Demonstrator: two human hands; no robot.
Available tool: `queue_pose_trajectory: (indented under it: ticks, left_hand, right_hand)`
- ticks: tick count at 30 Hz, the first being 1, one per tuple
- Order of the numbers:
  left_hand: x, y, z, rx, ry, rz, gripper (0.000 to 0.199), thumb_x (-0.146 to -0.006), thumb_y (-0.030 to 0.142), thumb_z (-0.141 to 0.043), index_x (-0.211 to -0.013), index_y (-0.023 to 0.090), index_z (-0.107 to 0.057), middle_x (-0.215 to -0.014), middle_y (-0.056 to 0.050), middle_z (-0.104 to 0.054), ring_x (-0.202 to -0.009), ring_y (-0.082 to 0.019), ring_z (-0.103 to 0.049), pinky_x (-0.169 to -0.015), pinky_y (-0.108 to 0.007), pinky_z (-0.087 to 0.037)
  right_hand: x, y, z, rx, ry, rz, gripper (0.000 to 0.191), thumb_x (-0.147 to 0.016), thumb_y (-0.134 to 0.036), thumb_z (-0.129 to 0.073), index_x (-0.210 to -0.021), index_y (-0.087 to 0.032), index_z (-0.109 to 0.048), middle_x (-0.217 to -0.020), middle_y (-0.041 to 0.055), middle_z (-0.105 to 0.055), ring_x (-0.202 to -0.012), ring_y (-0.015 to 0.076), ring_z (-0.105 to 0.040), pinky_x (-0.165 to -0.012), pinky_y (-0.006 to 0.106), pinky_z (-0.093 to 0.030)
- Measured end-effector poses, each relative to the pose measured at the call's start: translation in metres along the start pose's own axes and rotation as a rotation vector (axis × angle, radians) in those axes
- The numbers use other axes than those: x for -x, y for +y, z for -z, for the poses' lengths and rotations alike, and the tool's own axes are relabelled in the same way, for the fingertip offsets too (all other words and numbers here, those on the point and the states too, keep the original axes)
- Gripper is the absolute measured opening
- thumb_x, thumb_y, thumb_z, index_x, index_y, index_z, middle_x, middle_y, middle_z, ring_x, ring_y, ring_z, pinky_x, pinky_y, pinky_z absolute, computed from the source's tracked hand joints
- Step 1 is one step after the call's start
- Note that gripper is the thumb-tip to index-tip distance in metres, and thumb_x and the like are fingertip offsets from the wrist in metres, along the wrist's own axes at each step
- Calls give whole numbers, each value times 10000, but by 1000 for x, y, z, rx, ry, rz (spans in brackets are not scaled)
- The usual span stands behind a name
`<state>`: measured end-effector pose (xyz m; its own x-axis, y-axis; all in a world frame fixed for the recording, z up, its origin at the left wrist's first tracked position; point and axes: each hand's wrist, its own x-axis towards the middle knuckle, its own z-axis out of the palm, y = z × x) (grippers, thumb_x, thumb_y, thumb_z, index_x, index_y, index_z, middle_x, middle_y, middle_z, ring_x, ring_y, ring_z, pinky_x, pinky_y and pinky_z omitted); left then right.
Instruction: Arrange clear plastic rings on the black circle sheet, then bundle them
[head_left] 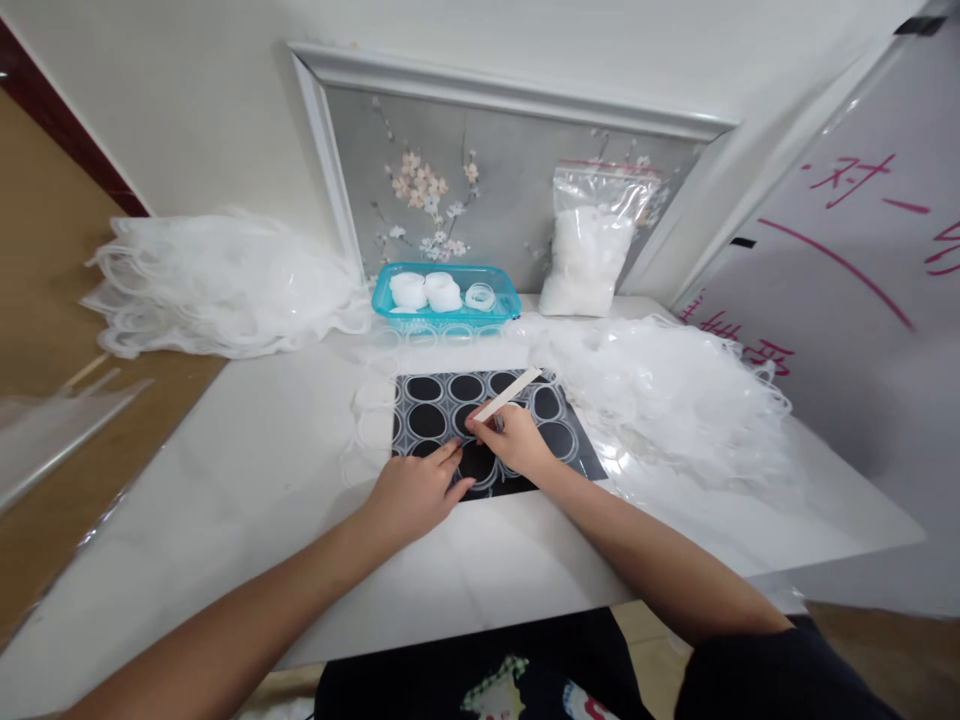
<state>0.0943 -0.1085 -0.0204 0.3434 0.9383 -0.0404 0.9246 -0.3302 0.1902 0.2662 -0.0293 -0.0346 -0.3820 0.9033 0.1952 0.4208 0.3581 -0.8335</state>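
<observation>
- A white marbled table (262,430) spreads beneath everything, wider than any other item.
- At the right stands a whiteboard (862,420) marked with red handwriting.
- Behind the table, a pale-framed panel (517,150) shows blossom branches on grey.
- A loose heap of translucent white strips (232,285) lies at the table's far left; a second heap (675,400) lies on the right, close to the black sheet.
- The black sheet (589,465) lies flat at the middle of the table, in front of the person, with clear film bearing rows of ring outlines (427,390) over it; some of this film reaches past its left edge.
- A blue tray (511,300) sits beyond the black sheet, holding white rolls (409,290) and a ring-shaped piece (480,297).
- A clear zip bag (581,260) of white material stands to the right of the tray, against the panel.
- The left hand (420,490) is loosely open, palm down, fingers resting on the film at the near left, with nothing visible in its grasp.
- The right hand (517,440) is partly closed, thumb and fingers pinching a pale flat stick.
- That stick (510,394) slants over the black sheet, its far end pointing up and right.
</observation>
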Motion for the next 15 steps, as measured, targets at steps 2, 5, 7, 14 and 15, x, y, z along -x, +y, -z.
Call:
queue_pose_trajectory:
  ticks: [2,5,7,14,15]
  left_hand:
    - [0,-2,1,-12,-20,10,442,-944,440,-437,-1292,222,-602,-1392,-85,-542,-918,-310,-696,-732,-407,-530]
    - [-2,-3,6,-3,-56,2,432,-945,442,-435,-1290,242,-599,-1393,-63,-543,-966,-304,-688,-748,-393,-526]
    - [-3,-4,10,12,-71,-11,429,-941,439,-441,-1288,240,-597,-1364,-74,-571,-988,-310,-681,-750,-391,-521]
    - [-5,-7,13,36,-73,-33,419,-917,454,-469,-1209,218,-654,-1205,-104,-680,-926,-293,-694,-753,-378,-513]
    - [-5,-8,14,51,-71,-42,409,-913,447,-477,-1205,228,-661,-1291,-94,-628,-965,-300,-686,-770,-387,-515]
  right_hand:
    - [3,-5,0,105,8,61,141,-868,-273,-564,-833,-224,-691,-810,53,-727,-760,217,-670,-734,325,-489]
    - [12,-11,-5,277,4,80,177,-904,-294,-531,-911,-227,-695,-1009,105,-732,-965,264,-666,-821,350,-490]
    - [20,-13,-12,407,-42,60,222,-933,-278,-474,-945,-217,-687,-1066,141,-719,-1052,280,-644,-805,350,-498]
    - [-28,-9,11,344,142,-26,118,-804,-136,-600,-876,-213,-655,-841,119,-730,-933,263,-678,-782,329,-488]
    - [-45,-8,26,213,326,-105,40,-790,-166,-637,-809,-199,-651,-759,115,-720,-887,263,-684,-783,333,-484]
